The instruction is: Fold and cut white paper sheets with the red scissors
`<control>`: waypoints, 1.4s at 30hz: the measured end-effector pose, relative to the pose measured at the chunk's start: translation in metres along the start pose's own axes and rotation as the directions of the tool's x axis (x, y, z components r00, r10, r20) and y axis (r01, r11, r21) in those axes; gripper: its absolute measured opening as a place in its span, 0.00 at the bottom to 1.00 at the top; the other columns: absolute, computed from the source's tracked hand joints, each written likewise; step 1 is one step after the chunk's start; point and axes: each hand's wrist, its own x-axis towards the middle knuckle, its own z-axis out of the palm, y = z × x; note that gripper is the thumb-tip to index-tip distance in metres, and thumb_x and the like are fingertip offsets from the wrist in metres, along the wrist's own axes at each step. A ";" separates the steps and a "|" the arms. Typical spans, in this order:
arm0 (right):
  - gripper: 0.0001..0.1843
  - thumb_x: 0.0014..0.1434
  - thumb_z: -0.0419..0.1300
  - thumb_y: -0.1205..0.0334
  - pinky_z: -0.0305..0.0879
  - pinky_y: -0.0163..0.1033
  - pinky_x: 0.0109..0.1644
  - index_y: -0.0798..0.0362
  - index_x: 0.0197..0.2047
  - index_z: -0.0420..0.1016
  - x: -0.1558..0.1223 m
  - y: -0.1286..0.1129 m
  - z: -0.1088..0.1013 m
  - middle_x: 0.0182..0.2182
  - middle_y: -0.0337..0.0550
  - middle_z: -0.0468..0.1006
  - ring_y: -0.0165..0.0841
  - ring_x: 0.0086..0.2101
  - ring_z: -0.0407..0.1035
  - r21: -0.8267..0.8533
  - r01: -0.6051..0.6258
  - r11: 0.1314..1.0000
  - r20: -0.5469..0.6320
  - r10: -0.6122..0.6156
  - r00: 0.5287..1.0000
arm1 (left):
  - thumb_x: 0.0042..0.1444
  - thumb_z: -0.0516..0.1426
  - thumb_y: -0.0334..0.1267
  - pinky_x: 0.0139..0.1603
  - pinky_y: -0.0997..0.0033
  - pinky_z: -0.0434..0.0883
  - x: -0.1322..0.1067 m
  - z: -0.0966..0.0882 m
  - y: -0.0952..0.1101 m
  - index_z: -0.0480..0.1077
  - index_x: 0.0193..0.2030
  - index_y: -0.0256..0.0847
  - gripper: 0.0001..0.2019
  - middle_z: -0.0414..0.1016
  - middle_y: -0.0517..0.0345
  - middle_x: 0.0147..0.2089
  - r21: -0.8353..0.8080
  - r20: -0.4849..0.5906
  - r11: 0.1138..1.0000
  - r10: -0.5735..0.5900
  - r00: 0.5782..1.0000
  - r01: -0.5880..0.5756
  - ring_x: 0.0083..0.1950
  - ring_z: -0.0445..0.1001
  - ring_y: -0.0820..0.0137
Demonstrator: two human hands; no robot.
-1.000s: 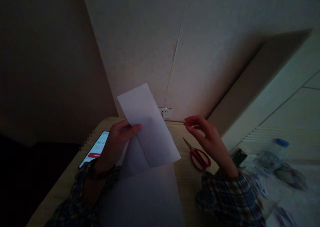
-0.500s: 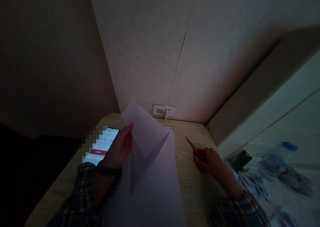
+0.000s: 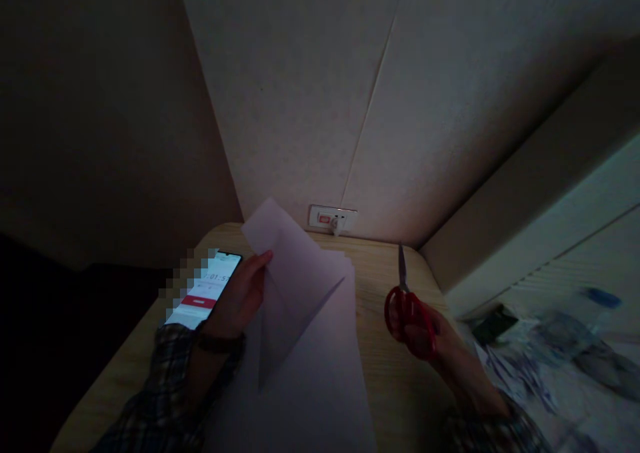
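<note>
Folded sheet [image 3: 300,266]: slanted above the paper stack [image 3: 320,380], square end toward the wall, pointed end toward the wearer; whether its lower tip touches the stack, cannot tell.
Left hand [image 3: 243,300]: fingers closed on the sheet's left edge, thumb on top.
Right hand [image 3: 445,340]: fingers wrapped round the red handles of the scissors [image 3: 406,294]; which fingers pass through the loops, cannot tell.
Scissors, lie: blades seemingly together, tip up toward the wall, well apart from the sheet.
Sheet, handling: presumably very light, limp in single layer, stiffer along the folds; easily creased or torn. Edge pinch near the fold looks right; a hard squeeze would likely mark it.
Scissors, handling: rigid, probably the heavier item; best held by the handle loops, skin away from the blades.
Stack: loose-looking sheets on the desk [image 3: 376,306], likely to slide if brushed.
Left margin: lit phone [image 3: 207,296] just beside the left wrist, partly behind it; little play that way.
Far margin: wall and socket [image 3: 326,218] beyond the desk's back edge.
Right margin: strip of wood between stack and scissors gives sideways room; rounded desk corner near the blades.
</note>
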 end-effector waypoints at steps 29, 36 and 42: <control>0.36 0.52 0.37 0.30 0.56 0.38 0.34 0.56 0.33 0.67 -0.028 0.010 0.068 0.26 0.44 0.64 0.31 0.27 0.58 0.293 -0.071 0.954 0.469 -0.079 0.880 | 0.46 0.61 0.31 0.43 0.73 0.70 -0.002 -0.004 -0.003 0.67 0.48 0.44 0.20 0.76 0.58 0.44 0.014 0.126 0.995 0.100 0.987 -0.103 0.45 0.74 0.67; 0.35 0.53 0.37 0.31 0.57 0.37 0.33 0.55 0.30 0.66 -0.030 0.003 0.072 0.25 0.43 0.64 0.31 0.27 0.58 0.312 -0.111 0.943 0.423 -0.033 0.906 | 0.45 0.62 0.31 0.44 0.70 0.71 -0.009 0.002 0.001 0.65 0.49 0.45 0.23 0.76 0.57 0.45 0.080 0.139 0.990 0.100 0.985 -0.112 0.46 0.74 0.65; 0.37 0.52 0.36 0.30 0.57 0.36 0.29 0.55 0.32 0.66 -0.028 0.012 0.076 0.23 0.41 0.63 0.30 0.24 0.58 0.377 -0.132 0.917 0.410 -0.038 0.911 | 0.43 0.62 0.29 0.43 0.71 0.71 -0.009 0.003 0.002 0.63 0.50 0.48 0.25 0.75 0.58 0.46 0.106 0.158 0.988 0.091 0.983 -0.109 0.45 0.74 0.65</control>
